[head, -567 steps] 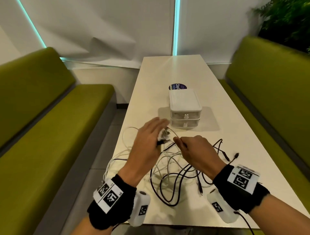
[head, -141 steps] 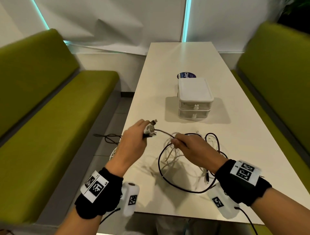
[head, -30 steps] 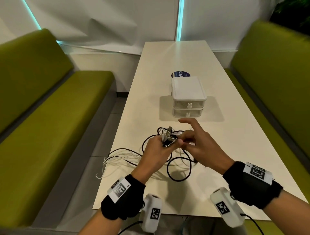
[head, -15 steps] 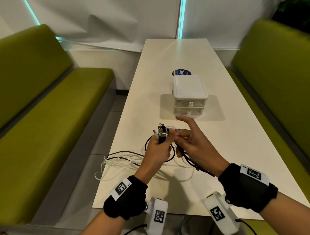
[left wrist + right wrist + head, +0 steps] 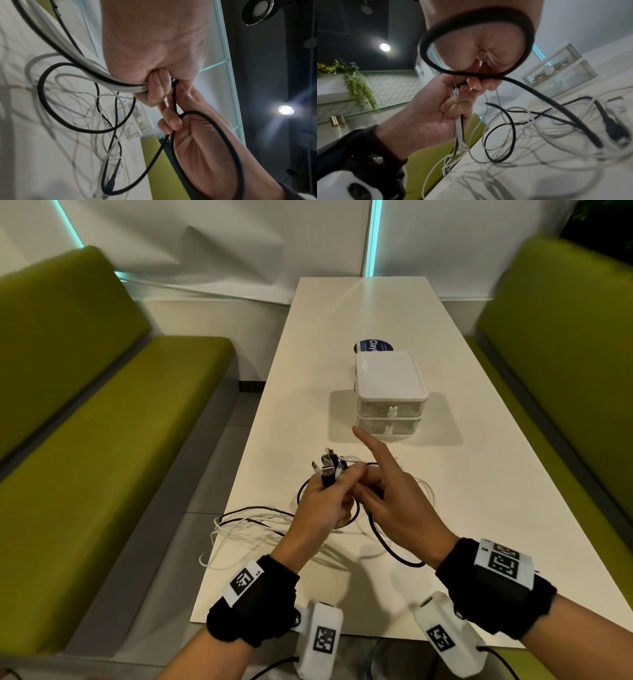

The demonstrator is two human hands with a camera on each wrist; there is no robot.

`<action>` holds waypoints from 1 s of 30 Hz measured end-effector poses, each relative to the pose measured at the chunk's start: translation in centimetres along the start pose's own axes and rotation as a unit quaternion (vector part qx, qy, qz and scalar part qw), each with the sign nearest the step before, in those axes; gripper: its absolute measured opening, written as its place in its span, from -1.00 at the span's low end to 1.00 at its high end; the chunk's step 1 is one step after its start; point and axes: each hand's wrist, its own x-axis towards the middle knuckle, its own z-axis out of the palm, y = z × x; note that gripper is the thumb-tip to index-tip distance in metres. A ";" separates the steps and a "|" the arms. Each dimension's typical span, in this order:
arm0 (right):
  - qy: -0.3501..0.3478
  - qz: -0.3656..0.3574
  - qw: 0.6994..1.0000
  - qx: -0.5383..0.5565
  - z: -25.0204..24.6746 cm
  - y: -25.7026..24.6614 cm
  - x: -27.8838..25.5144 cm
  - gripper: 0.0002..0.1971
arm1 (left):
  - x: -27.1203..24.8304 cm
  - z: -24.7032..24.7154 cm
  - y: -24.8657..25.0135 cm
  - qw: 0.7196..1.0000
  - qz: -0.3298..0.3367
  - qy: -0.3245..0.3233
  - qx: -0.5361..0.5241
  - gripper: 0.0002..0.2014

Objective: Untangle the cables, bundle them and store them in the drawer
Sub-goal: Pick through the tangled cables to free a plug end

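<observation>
Over the near part of the table, my left hand grips a bunch of cable ends, with the plugs sticking up from the fist. The left wrist view shows its fingers curled round several white cables and a black one. My right hand touches it from the right, index finger stretched out and the other fingers pinching a black cable. That black cable loops under my right wrist. White cables trail over the table's left edge. The white two-drawer unit stands beyond, both drawers closed.
A dark round sticker lies behind the drawer unit. Loose black and white cable loops lie tangled on the white table under my hands. Green benches flank the table on both sides.
Over the last second, the black loops that lay on the table have been drawn up by my right hand against the left hand's bunch. The left hand keeps its grip on the plug ends.
</observation>
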 end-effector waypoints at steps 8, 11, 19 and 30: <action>-0.024 0.028 0.990 -0.139 -0.7 0.9 -0.2 -0.34 | 0.5 -0.8 1.5 0.990 0.103 0.091 0.034 -0.57; -0.037 0.042 0.978 -0.203 -1.1 1.7 -0.8 -0.75 | 1.1 -2.0 2.8 0.987 0.105 0.121 -0.020 -0.52; -0.223 0.016 0.912 -0.344 -1.2 1.2 -1.2 -0.49 | 1.0 -2.8 3.6 0.998 0.023 -0.017 0.058 -0.65; -0.138 0.080 0.923 -0.351 -2.0 3.0 -0.6 -0.82 | 1.1 -4.7 3.8 0.996 0.009 -0.048 -0.076 -0.63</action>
